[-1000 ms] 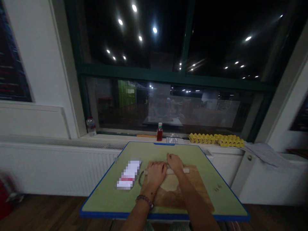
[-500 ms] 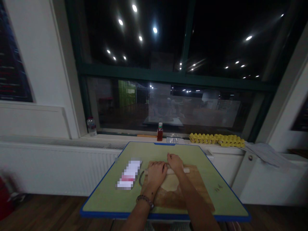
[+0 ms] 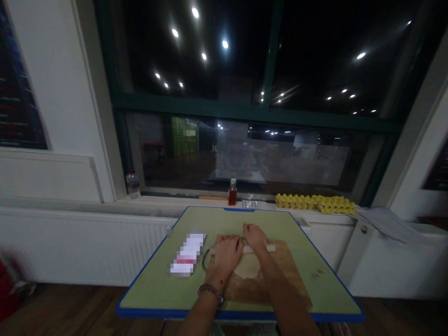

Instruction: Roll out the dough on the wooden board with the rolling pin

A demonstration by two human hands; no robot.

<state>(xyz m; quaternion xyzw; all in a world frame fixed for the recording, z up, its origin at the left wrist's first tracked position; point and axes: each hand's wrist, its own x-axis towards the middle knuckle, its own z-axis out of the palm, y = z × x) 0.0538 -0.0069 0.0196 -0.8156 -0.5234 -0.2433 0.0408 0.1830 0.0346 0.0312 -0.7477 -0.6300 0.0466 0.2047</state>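
A pale rolling pin (image 3: 271, 248) lies crosswise over the far part of a wooden board (image 3: 290, 275). My left hand (image 3: 227, 252) is laid over the pin's left part, fingers curled down over its far side. Farther right, my right hand (image 3: 256, 237) is closed on the pin, its knuckles raised and its fingertips hidden. A flat sheet of dough (image 3: 247, 268) spreads on the board between my forearms, just on the near side of the pin. Part of the dough is covered by my left hand and wrist.
The board rests on a light green table (image 3: 150, 284) with a blue edge. Left of it lies a blurred white sheet or phone-like object (image 3: 189, 254). On the windowsill stand a bottle of red-brown liquid (image 3: 232, 192), yellow egg trays (image 3: 315, 203) and a clear bottle (image 3: 133, 184).
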